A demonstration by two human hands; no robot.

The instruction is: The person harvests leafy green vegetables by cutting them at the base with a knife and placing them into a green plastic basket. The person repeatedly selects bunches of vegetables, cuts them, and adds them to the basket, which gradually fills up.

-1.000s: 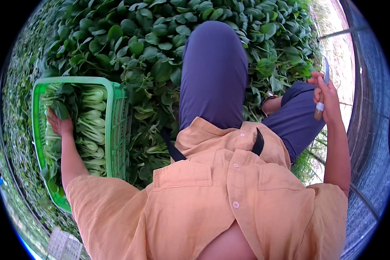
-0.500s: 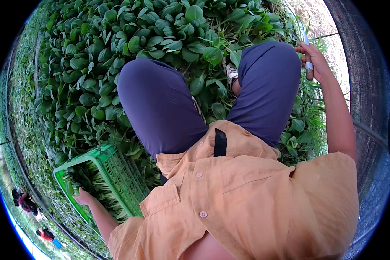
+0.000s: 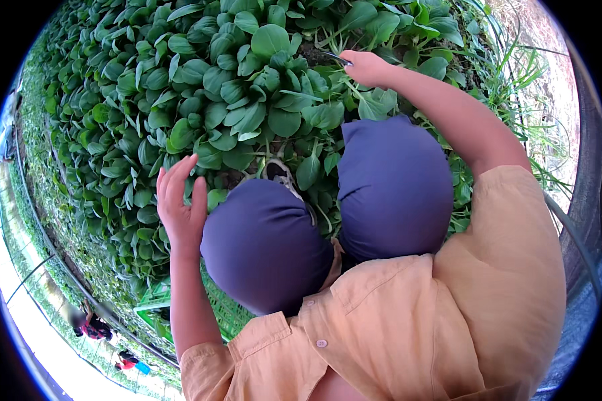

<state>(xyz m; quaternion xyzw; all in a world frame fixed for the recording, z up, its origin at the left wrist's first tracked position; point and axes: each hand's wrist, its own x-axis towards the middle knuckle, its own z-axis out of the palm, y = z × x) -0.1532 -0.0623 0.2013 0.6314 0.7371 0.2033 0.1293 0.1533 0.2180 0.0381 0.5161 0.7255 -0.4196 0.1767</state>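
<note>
Your right hand (image 3: 368, 69) grasps a knife (image 3: 338, 59), its blade pointing left, low among the leafy greens (image 3: 247, 100) growing ahead of your knees. Your left hand (image 3: 182, 204) is empty, fingers loosely spread beside your left knee (image 3: 264, 240); the green crate (image 3: 229, 306) sits partly behind that forearm.

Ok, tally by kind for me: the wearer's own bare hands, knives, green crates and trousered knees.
Left hand and right hand: 2
Knife, in the right hand: 1
Green crate, partly hidden: 1
Left knee and right knee: 2
Total: 6
</note>
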